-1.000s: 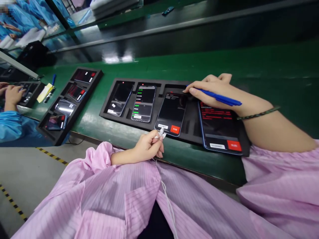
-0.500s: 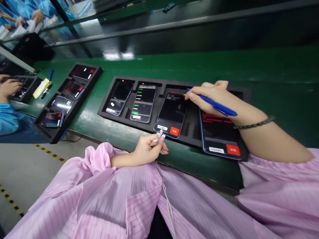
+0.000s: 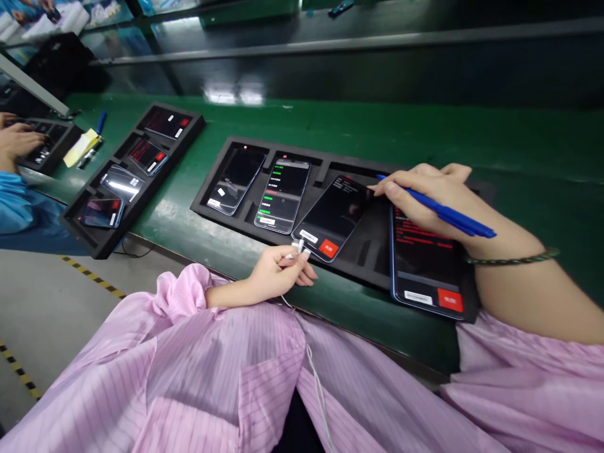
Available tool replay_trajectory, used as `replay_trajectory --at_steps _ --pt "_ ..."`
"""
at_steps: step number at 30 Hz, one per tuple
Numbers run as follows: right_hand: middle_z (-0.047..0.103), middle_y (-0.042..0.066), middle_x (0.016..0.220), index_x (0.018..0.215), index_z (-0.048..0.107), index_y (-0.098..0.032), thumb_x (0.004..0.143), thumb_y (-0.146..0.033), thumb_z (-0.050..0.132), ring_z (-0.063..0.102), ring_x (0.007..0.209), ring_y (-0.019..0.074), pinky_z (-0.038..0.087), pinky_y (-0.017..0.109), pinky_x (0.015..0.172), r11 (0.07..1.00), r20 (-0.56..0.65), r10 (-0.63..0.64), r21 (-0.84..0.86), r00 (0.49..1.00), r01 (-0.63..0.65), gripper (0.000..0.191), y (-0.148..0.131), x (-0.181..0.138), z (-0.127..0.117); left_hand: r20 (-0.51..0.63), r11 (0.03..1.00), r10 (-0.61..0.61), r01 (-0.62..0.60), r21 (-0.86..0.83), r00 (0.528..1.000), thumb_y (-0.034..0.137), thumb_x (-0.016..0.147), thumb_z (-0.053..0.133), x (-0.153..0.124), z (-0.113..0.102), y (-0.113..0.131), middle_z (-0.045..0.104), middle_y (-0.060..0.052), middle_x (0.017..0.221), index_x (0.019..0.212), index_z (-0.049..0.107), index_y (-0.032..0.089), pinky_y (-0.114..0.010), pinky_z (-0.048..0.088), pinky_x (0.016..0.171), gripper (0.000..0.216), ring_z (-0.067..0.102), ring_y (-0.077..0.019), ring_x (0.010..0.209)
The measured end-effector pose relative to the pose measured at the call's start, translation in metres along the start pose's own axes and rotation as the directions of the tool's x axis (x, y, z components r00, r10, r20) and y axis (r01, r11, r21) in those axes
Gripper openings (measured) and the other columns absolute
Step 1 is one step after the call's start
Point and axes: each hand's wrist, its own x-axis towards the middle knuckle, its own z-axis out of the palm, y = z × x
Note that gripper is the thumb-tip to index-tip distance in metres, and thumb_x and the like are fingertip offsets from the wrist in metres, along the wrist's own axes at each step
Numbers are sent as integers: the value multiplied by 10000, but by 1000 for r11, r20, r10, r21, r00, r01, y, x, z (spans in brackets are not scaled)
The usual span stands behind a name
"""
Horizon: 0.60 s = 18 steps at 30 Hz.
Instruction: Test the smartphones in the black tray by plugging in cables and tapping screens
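Note:
A white cable plug [image 3: 301,245] is pinched in my left hand [image 3: 276,272], right at the lower end of a phone [image 3: 333,217]. That phone lies slanted in the black foam tray [image 3: 376,251] and shows a red block on its dark screen. My right hand [image 3: 427,195] is closed around a blue pen [image 3: 455,217], and its fingertips are at the phone's upper right corner. Beneath this hand lies another phone [image 3: 419,261] with red text, partly covered. To the left in the same tray are a phone with green lines [image 3: 283,195] and a dark-screened phone [image 3: 238,179].
A second foam tray [image 3: 153,182] with several phones stands to the left. Beyond it lie a yellow paper [image 3: 81,148] and a blue pen [image 3: 101,121]. A co-worker's hand [image 3: 19,139] rests over another tray [image 3: 59,148]. A white cable [image 3: 318,384] hangs over my lap.
The slanted phone has turned clockwise, its upper end swinging right. My right hand has moved right with the pen. My left hand stays by the phone's lower end. The view has shifted slightly.

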Motion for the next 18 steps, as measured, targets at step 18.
replay_trajectory --at_steps 18 --pt "731 180 934 736 398 -288 711 -956 334 704 1063 415 512 591 872 806 -651 588 521 480 -280 672 13 -24 31 27 787 366 -325 525 930 438 987 503 26 -93 27 705 -53 667 612 487 209 -259 506 658 439 698 -166 679"
